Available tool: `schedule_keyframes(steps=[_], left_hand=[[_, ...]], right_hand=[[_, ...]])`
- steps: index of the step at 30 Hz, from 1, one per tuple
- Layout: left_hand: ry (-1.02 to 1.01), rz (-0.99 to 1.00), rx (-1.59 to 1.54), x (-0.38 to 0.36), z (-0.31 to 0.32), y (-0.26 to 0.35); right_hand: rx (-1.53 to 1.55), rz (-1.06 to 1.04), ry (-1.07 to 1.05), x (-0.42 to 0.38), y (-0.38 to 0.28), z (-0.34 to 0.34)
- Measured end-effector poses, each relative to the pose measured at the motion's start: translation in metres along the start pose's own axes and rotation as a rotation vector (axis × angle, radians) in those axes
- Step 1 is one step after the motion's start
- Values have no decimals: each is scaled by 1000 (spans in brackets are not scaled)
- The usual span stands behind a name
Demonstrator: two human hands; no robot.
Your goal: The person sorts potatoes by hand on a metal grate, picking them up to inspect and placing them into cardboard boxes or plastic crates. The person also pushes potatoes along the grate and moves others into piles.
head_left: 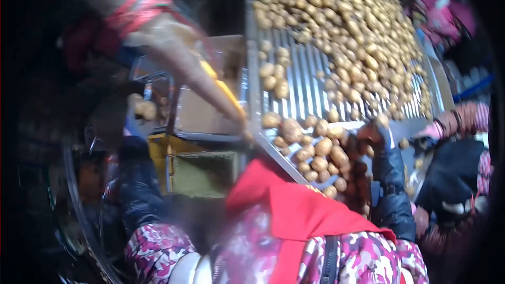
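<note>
My left hand (135,109), blurred, is held out at the left with its fingers round a few potatoes (147,110). My right hand (374,130) is low over the right side of the metal tray's near section, against potatoes (323,147); shadow and blur hide how its fingers are set. Dark sleeves cover both my forearms. Beyond the near section, a large heap of potatoes (342,31) covers much of a slatted metal surface (300,71), with bare slats showing at its left.
A co-worker's bare arm (184,63) with a red band reaches down from the upper left. Under it is an open cardboard box (202,110); a green-lined container (205,173) is nearer. At the right are other people, with a pink sleeve (460,121) beside the tray.
</note>
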State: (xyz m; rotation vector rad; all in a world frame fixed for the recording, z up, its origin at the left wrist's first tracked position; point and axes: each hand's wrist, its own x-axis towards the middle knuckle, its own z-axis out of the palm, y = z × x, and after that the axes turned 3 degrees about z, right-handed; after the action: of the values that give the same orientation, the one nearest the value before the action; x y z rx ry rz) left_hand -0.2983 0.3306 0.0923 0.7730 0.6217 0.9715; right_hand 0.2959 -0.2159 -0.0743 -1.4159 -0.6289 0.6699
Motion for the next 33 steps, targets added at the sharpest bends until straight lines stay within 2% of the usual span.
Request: schedule_keyframes(steps=[1, 3, 4, 5, 6, 7, 8, 10, 12, 14, 15, 16, 17, 18, 19, 21, 24, 25, 28, 30, 33], left_hand=[[78, -128, 269, 7, -12, 3], [49, -393, 689, 10, -12, -28], [-22, -508, 841, -9, 14, -39], [-155, -475, 1148, -39, 42, -70], [-279, -420, 1456, -79, 102, -98], [-670, -344, 1254, -105, 116, -122], [-856, -156, 1267, -134, 167, -142], [-1147, 406, 1401, -146, 226, -183], [-1224, 661, 1476, -132, 253, -227], [-1266, 675, 1693, -109, 263, -263], [-1310, 589, 1743, -95, 260, -280], [-1312, 628, 1736, -87, 265, -288], [-1334, 473, 1759, -78, 271, -292], [-1353, 312, 1778, -74, 285, -287], [-1296, 243, 1796, -72, 289, -289], [-1176, 108, 1831, -70, 296, -289], [-1055, 47, 1801, -83, 306, -293], [-1062, 37, 1834, -86, 309, -293], [-1090, -5, 1950, -90, 314, -293], [-980, 32, 1888, -91, 304, -299], [-830, 98, 1829, -104, 300, -297]], right_hand=[[21, -75, 68, -13, 17, -2], [711, 305, 126, -50, -63, 16], [645, 310, 132, -61, -91, 32], [735, 335, 141, -68, -84, 31], [826, 359, 142, -74, -77, 30], [811, 380, 150, -79, -86, 40], [797, 400, 151, -85, -101, 56], [834, 410, 145, -88, -103, 79], [903, 436, 117, -89, -105, 97], [989, 516, 37, -89, -134, 113], [1130, 530, -35, -89, -133, 112], [1265, 555, -108, -90, -133, 111], [1506, 529, -199, -88, -106, 104], [1547, 522, -223, -89, -102, 104], [1588, 515, -247, -89, -96, 103], [1271, 541, -159, -96, -96, 106], [254, 253, -149, -93, -87, 114], [458, 358, -101, -94, -97, 118], [482, 322, -124, -87, -79, 113], [920, 519, -43, -89, -96, 117], [904, 648, 0, -92, -127, 118]])
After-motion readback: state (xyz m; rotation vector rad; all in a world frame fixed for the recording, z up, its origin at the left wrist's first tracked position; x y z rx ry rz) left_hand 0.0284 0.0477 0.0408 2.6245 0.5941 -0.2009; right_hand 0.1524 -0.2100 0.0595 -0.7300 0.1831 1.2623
